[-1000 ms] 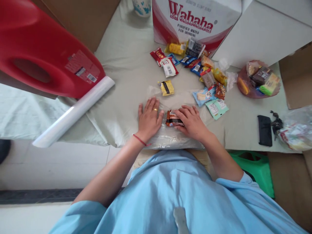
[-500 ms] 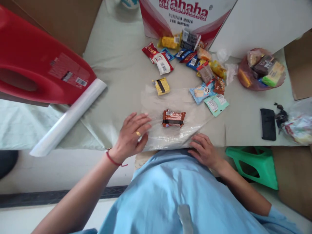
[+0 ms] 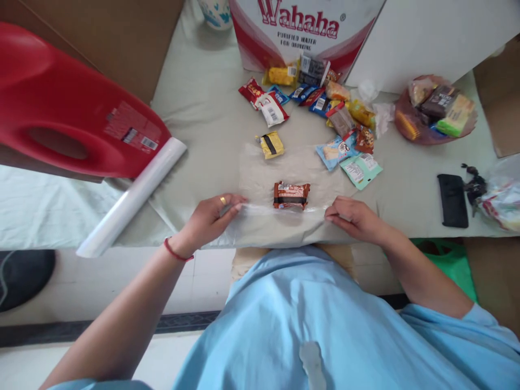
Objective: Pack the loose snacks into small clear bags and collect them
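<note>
A sheet of clear plastic film [image 3: 255,168] lies on the cloth-covered table, its near edge lifted and folded toward the middle. My left hand [image 3: 213,216], with a gold ring, pinches the near left corner of the film. At the near right corner, my right hand [image 3: 353,216] pinches the same edge. Between the hands a brown wrapped snack [image 3: 291,195] rests on the film, touched by neither. A small yellow packet [image 3: 272,144] sits at the film's far edge. To the right, a blue packet [image 3: 335,153] and a mint-green packet [image 3: 361,170] lie by the film's side.
A roll of plastic film [image 3: 134,197] lies at left against a red plastic jug [image 3: 77,108]. Several snacks are heaped before a Wahaha carton [image 3: 300,32]. On the right are a bowl [image 3: 406,127] of snacks, a black phone [image 3: 453,200] and a plastic bag [image 3: 504,189].
Both hands have closed from loose, spread fingers into pinches on the film's near corners. The near edge has moved away from me, toward the brown snack. My right hand has shifted right and up.
</note>
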### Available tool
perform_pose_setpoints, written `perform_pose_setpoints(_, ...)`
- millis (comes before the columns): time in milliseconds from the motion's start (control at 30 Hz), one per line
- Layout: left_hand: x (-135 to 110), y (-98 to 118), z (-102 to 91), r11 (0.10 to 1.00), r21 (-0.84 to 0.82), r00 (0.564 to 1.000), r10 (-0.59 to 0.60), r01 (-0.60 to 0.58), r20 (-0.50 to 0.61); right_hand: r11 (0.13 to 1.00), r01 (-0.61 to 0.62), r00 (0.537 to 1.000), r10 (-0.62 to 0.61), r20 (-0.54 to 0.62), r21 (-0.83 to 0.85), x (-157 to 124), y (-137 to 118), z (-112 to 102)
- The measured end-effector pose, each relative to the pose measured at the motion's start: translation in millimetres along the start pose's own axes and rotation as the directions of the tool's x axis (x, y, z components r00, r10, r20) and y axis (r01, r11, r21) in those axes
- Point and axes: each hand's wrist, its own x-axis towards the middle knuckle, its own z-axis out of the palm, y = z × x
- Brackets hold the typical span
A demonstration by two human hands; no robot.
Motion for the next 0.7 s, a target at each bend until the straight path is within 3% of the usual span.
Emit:
perform_pose_setpoints(100,19.1,5.8,-6.8,0.996,-0.008,0.996,-0.084,0.084,-0.027,0.991,-0.13,0.99,0.131,-0.056,0.022,20.6,2.9,-16.8)
perform_pose_setpoints(233,38.2,8.8,-2.6,0.993,0.009,0.988,-0.114,0.116,-0.105,0.936,-0.351,0.931,0.35,-0.105,0.011,45.3,20.3,-21.8)
perform_pose_setpoints(333,46.5,7.5,7.3,0.986,0.007,0.968,-0.162,0.167,-0.194,0.862,-0.488,0.873,0.482,-0.073,-0.14,57.9,35.4,-15.9)
perform_pose_setpoints(400,49.7,5.9,13.4,0.983,0.015,0.955,-0.173,0.182,-0.24,0.81,-0.508,0.849,0.528,-0.014,-0.294,62.6,39.3,-12.1)
perform_pose_setpoints(467,51.8,4.5,17.6,0.984,0.03,0.949,-0.164,0.178,-0.271,0.778,-0.462,0.857,0.516,0.014,-0.426,65.0,36.0,-11.3)
perform_pose_setpoints(567,54.0,3.5,21.4,0.982,0.037,0.94,-0.167,0.186,-0.298,0.744,-0.418,0.901,0.414,-0.132,-0.52,68.9,18.7,-15.4)
perform_pose_setpoints(633,55.4,2.8,23.1,0.979,0.038,0.936,-0.178,0.199,-0.304,0.785,-0.371,0.928,0.3,-0.22,-0.496,75.0,3.8,-17.2)
perform_pose_setpoints(700,56.9,1.4,24.1,0.978,0.033,0.935,-0.188,0.208,-0.301,0.883,-0.231,0.971,0.184,-0.151,-0.409,84.8,-8.1,-13.9)
